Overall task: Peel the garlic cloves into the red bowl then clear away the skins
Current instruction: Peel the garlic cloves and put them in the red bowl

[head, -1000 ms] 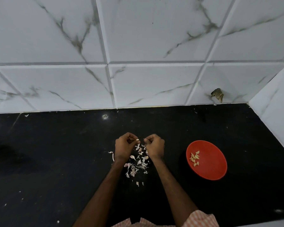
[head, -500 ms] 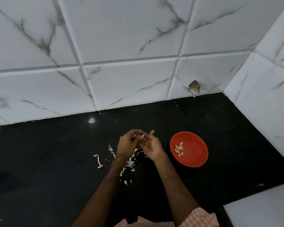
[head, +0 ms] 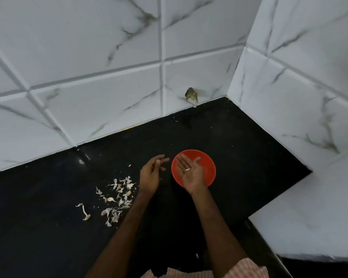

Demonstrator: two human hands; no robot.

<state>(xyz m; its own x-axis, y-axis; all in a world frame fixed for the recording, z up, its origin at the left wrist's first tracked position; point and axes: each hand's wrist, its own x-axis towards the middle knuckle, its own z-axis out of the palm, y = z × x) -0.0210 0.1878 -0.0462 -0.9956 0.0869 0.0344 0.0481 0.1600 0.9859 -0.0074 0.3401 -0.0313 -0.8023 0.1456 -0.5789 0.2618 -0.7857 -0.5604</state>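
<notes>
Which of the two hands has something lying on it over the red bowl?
The right hand, palm up over the red bowl, with a small pale piece lying on it. The left hand hangs beside the bowl, fingers loose, nothing visible in it.

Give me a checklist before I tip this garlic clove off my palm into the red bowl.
1. Right hand over the red bowl: ok.
2. Garlic clove lying loose on the open palm: ok.
3. Clove fully peeled: cannot tell, too small.
4. Left hand beside the bowl, not over it: ok.
5. Skins on the counter, apart from the bowl: ok.
6. Room in the bowl: cannot tell, the hand hides it.
</notes>
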